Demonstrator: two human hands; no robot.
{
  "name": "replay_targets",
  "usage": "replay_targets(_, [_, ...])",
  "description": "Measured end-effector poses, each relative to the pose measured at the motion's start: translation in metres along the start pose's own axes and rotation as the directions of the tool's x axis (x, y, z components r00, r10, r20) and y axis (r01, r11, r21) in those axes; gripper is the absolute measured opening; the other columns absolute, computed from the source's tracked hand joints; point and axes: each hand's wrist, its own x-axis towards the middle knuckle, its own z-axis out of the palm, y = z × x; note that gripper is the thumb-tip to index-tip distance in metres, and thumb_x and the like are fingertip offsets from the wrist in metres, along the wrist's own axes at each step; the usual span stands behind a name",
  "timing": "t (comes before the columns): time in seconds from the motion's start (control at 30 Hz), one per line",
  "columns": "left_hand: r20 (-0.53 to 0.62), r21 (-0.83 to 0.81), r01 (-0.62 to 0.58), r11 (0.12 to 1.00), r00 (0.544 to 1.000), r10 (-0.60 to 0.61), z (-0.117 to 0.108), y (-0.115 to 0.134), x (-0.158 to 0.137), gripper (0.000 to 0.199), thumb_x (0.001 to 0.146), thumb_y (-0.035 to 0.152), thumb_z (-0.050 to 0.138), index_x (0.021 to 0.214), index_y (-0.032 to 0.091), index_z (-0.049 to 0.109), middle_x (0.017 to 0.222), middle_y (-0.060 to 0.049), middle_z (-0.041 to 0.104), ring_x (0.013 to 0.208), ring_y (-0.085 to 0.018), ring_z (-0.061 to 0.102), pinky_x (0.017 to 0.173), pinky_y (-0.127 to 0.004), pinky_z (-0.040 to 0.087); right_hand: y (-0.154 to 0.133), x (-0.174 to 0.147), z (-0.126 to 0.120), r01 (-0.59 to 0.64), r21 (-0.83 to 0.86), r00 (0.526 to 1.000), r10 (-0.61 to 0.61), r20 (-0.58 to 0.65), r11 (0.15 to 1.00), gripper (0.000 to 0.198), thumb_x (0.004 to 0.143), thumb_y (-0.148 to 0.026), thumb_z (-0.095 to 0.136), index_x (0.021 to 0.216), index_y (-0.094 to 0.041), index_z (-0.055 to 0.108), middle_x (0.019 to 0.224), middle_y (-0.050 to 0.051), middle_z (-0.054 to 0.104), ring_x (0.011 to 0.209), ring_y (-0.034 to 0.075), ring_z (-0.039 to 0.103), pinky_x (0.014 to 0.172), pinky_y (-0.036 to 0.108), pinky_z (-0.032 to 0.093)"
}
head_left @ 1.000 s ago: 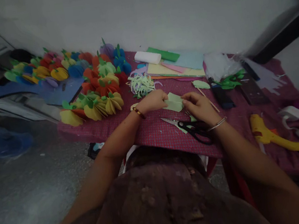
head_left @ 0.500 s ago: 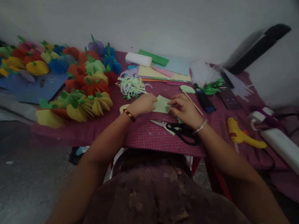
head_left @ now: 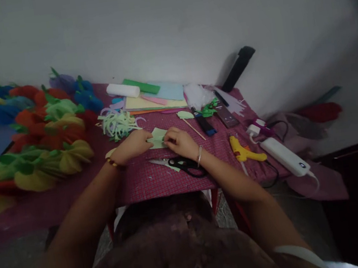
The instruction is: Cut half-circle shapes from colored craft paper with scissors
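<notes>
- Currently, small pale-green paper piece (head_left: 157,138) spans crosswise over red-checked, cloth-covered surface (head_left: 136,184).
- Left hand (head_left: 135,144): grip pinches its left end.
- Right hand (head_left: 182,143): grip pinches the right end; neither hand nearer.

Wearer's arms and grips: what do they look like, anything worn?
Left grip: no glove; dark and amber-yellow bracelet, apparently beaded, at the wrist. Right grip: no glove; thin silver-coloured bangle. Forearms uncovered. A pale band shows farther up the right arm; can't tell if it's a sleeve edge. Left sleeve too dark and blurred to make out.
</notes>
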Motion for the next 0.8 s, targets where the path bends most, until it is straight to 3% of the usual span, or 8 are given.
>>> replay_targets(0.33, [-0.017,0.06,0.042,0.997,0.999,-0.041,0.0,-0.007,0.003,0.025,0.071,0.038,0.049,0.061,0.019,0.06,0.062,-0.002,0.06,0.061,-0.016,0.05,0.06,-0.028,0.031,-0.006,-0.001,-0.001,-0.042,0.008,0.999,0.042,-0.017,0.999,0.009,0.088,-0.022,0.062,0.084,-0.022,0.054,0.085,0.001,0.056,0.079,0.018,0.053,0.075,0.029,0.04])
replay_targets(0.67, [0.036,0.138,0.015,0.99,0.999,-0.021,0.001,-0.009,0.009,0.021,0.072,0.038,0.046,0.065,0.021,0.056,0.071,-0.006,0.064,0.068,-0.022,0.057,0.066,-0.03,0.038,-0.007,0.001,-0.006,-0.018,-0.019,1.0,0.018,-0.018,1.0,0.005,0.091,-0.018,0.058,0.088,-0.022,0.057,0.09,0.003,0.059,0.087,0.019,0.056,0.084,0.031,0.044])
replay_targets(0.8, [0.028,0.13,0.015,0.991,0.999,-0.019,0.001,-0.011,0.009,0.02,0.073,0.037,0.047,0.068,0.021,0.057,0.074,-0.006,0.067,0.069,-0.022,0.059,0.066,-0.03,0.039,-0.014,0.004,-0.017,-0.036,0.006,0.997,0.037,-0.063,0.999,0.014,0.091,-0.018,0.055,0.104,-0.02,0.06,0.103,0.006,0.064,0.089,0.02,0.06,0.085,0.034,0.047])
